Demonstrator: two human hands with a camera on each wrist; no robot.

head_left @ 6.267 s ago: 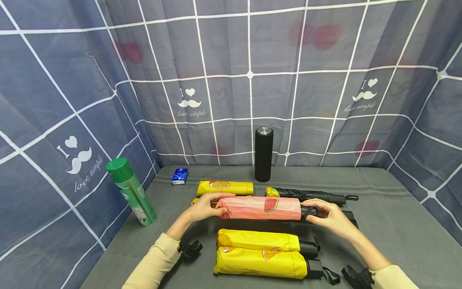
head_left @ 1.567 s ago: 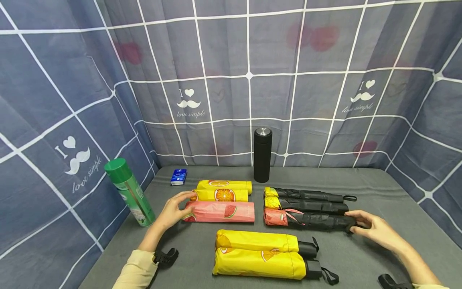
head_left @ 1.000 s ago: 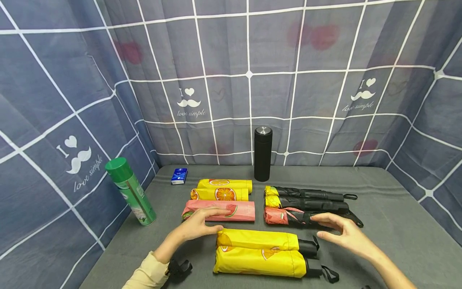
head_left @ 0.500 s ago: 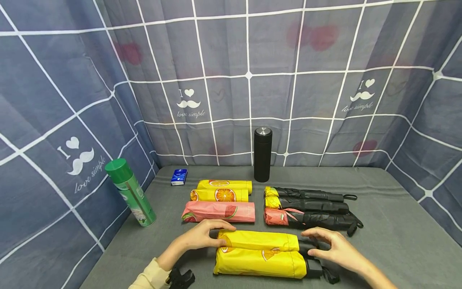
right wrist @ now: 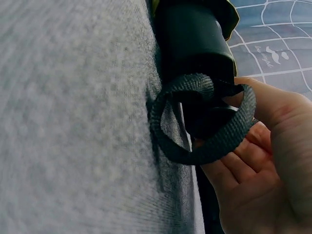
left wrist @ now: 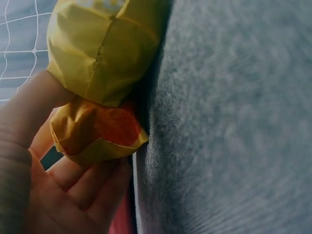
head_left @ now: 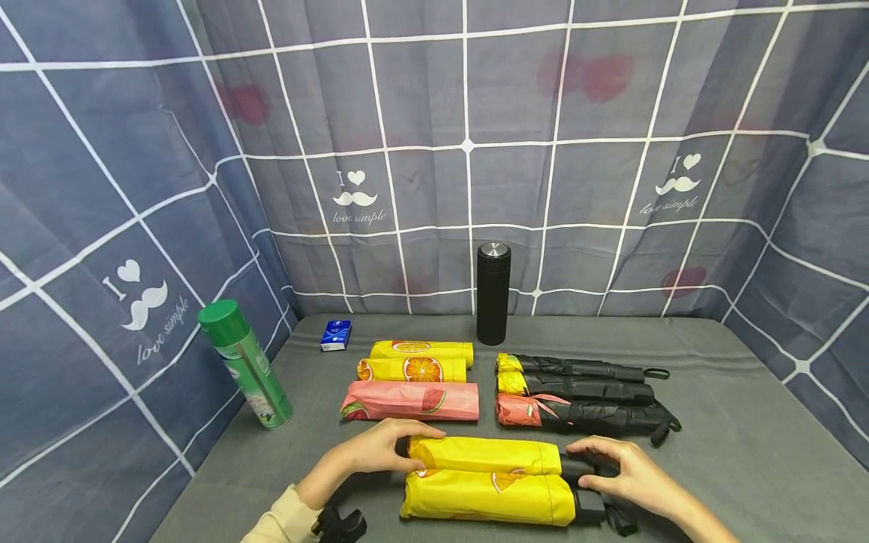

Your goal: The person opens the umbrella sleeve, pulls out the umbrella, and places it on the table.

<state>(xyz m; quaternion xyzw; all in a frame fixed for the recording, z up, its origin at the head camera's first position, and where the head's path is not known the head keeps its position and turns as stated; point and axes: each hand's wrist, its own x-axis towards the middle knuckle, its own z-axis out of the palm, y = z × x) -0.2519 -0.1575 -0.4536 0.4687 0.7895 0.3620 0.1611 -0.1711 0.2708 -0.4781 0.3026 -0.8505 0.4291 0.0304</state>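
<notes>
Two folded umbrellas in yellow fruit-print sleeves lie side by side at the front of the table in the head view. My left hand (head_left: 383,451) grips the left end of the farther yellow-sleeved umbrella (head_left: 485,455), its thumb and fingers on either side of the sleeve end (left wrist: 97,131) in the left wrist view. My right hand (head_left: 627,471) holds the black handle of that same umbrella. The nearer yellow-sleeved umbrella (head_left: 489,498) lies against it; its black strap loop (right wrist: 204,146) partly hides the right fingers in the right wrist view.
Beyond lie a pink watermelon-print sleeve (head_left: 414,400) and two yellow sleeves (head_left: 444,369), left of three dark folded umbrellas (head_left: 584,389). A black flask (head_left: 493,294) stands behind. At the left are a blue packet (head_left: 336,335) and a green spray can (head_left: 246,366).
The pink-sleeved umbrella was held earlier; now its sleeve lies left and the dark umbrella right. Both hands then came nearer and took hold of the farther yellow-sleeved umbrella.
</notes>
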